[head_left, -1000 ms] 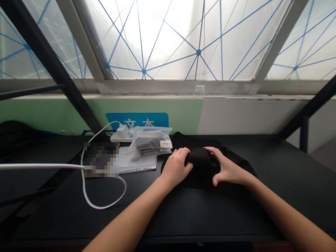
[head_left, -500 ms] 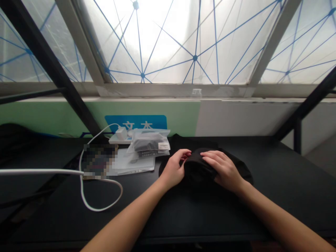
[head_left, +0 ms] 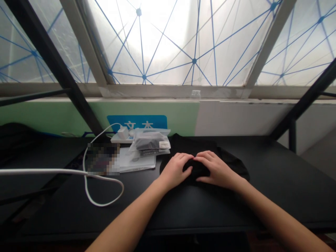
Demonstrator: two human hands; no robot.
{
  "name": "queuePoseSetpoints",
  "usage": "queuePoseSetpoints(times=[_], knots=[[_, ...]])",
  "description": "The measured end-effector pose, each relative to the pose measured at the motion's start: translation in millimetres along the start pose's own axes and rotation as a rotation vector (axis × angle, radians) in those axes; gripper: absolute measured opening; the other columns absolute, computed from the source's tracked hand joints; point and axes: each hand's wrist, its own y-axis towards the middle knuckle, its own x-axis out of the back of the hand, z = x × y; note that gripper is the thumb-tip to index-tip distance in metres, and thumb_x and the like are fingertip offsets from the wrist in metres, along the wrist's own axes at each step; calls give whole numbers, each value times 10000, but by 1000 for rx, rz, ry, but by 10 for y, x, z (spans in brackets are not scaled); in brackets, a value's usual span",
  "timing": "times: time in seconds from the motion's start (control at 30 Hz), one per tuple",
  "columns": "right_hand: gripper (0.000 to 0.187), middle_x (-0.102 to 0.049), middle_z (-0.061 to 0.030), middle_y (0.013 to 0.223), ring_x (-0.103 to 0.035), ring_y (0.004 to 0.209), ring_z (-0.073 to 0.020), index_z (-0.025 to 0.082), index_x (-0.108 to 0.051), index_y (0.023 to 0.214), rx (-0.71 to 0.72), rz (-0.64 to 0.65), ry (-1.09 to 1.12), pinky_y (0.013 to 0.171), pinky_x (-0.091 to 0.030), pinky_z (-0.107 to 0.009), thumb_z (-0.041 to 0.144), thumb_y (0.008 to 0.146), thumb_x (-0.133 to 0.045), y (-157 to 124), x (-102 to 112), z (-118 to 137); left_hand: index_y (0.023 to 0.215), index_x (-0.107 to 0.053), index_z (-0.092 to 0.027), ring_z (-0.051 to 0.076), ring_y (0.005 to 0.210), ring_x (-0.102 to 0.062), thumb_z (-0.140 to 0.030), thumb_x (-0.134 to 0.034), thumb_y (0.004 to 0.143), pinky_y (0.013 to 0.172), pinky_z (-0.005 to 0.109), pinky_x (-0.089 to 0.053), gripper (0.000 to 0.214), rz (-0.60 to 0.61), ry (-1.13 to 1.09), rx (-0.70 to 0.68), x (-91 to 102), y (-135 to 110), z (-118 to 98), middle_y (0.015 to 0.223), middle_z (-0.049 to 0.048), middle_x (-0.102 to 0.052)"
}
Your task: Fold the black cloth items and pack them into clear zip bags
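Observation:
A piece of black cloth [head_left: 202, 143], perhaps a garment, lies rumpled on the black desktop in front of me. Its exact kind is hard to make out against the dark surface. My left hand [head_left: 176, 168] rests on its left side, thumb apart from the curved fingers. From the right, my right hand [head_left: 215, 168] lies on the same cloth, its thumb likewise spread away from the fingers. The fingertips of both hands almost meet over the middle. Between the thumbs and fingers, dark fabric shows, loosely framed rather than gripped.
Left of the cloth, clear plastic packets [head_left: 151, 141] sit partly over a flat pale packet [head_left: 138, 163]. Behind them is a power strip [head_left: 118, 138] with a white charger [head_left: 123, 132]. A white cable [head_left: 105, 204] loops across the desk [head_left: 210, 213]. Dark metal bars [head_left: 286, 115] slant at both sides.
The raised lump of cloth between my hands has gone down. My right hand has shifted left, and both hands now lie lower and closer together, fingertips nearly touching. The view has shifted slightly.

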Motion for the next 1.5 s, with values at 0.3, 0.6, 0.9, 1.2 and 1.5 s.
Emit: queuePoseSetpoints(times=[0.3, 0.6, 0.9, 1.2, 1.5], knots=[[371, -658, -133, 1250, -616, 1158, -319, 237, -664, 1194, -75, -97, 76, 959, -535, -503, 369, 858, -747, -112, 20, -265, 1189, -634, -188, 315, 1143, -632, -476, -772, 824, 1000, 471, -506, 485, 43, 228, -24, -15, 2, -103, 1244, 124, -682], [530, -643, -179, 1269, -601, 1180, -349, 187, -654, 1159, -34, -80, -63, 1015, -453, -554, 561, 804, -775, -79, 4, -198, 1129, -621, -194, 305, 1169, -630, -155, -733, 800, 1003, 451, -508, 349, 59, 349, -60, -72, 53, -63, 1254, 113, -680], [387, -599, -172, 1435, -516, 1379, -333, 176, -611, 1261, 22, 59, -89, 1142, -416, -571, 271, 896, -696, -61, -45, -89, 1177, -599, -208, 365, 1297, -527, -273, -829, 738, 1036, 521, -484, 500, 152, 365, -94, 26, 16, -45, 1401, 147, -591], [434, -593, -182, 1438, -508, 1374, -366, 176, -580, 1326, -5, 75, -201, 1165, -297, -658, 278, 909, -645, -55, -38, -16, 1109, -629, -172, 331, 1128, -645, -179, -725, 790, 1006, 494, -484, 332, 89, 441, -144, -115, 55, 11, 1240, 154, -695], [516, -620, -197, 1397, -520, 1359, -375, 147, -553, 1343, -38, 15, -292, 1167, -307, -627, 159, 840, -667, 13, -129, 81, 1137, -635, -162, 311, 1020, -673, -321, -697, 864, 959, 477, -476, 321, 39, 409, -138, -140, 54, -74, 1099, 132, -732]])
